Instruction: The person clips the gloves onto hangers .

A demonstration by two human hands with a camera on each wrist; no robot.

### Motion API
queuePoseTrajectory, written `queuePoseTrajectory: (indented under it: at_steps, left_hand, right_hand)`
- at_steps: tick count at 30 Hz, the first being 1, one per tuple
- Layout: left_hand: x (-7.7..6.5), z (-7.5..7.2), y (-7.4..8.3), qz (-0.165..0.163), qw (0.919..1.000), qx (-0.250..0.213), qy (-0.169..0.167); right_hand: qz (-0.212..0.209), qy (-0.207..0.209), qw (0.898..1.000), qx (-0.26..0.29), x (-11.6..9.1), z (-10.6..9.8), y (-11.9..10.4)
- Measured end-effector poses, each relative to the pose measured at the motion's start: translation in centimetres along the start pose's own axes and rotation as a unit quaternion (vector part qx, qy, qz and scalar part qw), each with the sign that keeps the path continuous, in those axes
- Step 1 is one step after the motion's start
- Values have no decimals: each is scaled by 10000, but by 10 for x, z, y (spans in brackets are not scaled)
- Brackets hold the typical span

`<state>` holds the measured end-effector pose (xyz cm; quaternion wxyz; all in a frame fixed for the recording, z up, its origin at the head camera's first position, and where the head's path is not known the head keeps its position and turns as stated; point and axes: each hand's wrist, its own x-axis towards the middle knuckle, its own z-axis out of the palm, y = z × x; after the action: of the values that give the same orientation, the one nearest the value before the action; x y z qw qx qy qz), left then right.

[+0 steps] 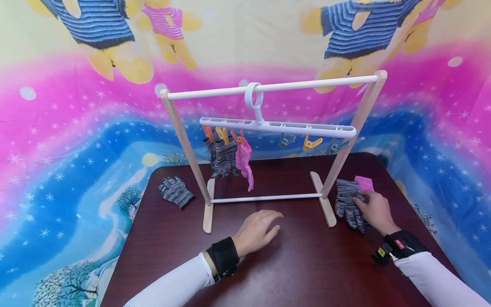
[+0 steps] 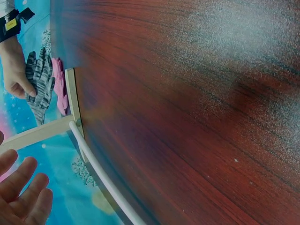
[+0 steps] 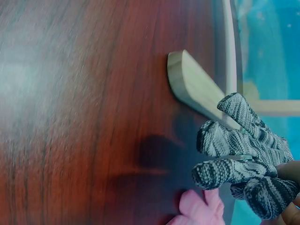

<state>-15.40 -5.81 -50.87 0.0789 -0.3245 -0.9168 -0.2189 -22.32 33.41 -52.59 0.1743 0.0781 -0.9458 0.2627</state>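
Note:
At the right of the rack, my right hand (image 1: 377,212) pinches a grey-and-black knit glove (image 1: 347,200) with thumb and fingers. In the right wrist view that glove's fingers (image 3: 229,140) dangle over the table with a shadow below. A pink glove (image 1: 364,183) lies behind it, partly covered. My left hand (image 1: 257,230) is over the table in front of the rack, fingers loosely bent and holding nothing. From the hanger (image 1: 268,126), clips hold grey knit material (image 1: 224,157) and a pink glove (image 1: 243,162) on the left side.
The wooden rack (image 1: 178,140) stands on the dark table (image 1: 291,260), its feet spread wide and a white lower rod (image 1: 264,198) between them. Several clips (image 1: 312,143) on the hanger's right side hold nothing. Another grey glove (image 1: 176,192) lies left of the rack.

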Motion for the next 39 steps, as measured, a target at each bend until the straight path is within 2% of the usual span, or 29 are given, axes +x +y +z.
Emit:
queuePoseTrajectory:
  at_steps: [7,22,39]
  left_hand:
    - [0,-2,-2,-76,9999,-77,-68]
    - [3,-4,-4,-93,9999,56,64]
    - [2,-4,-6,-96,9999,-13,99]
  right_hand:
    - [-137,59,9999,40,-2,1,-11]
    - [-137,9,9995,298,-10,-4,-29]
    - [-161,237,9990,331,-11,-13,-53]
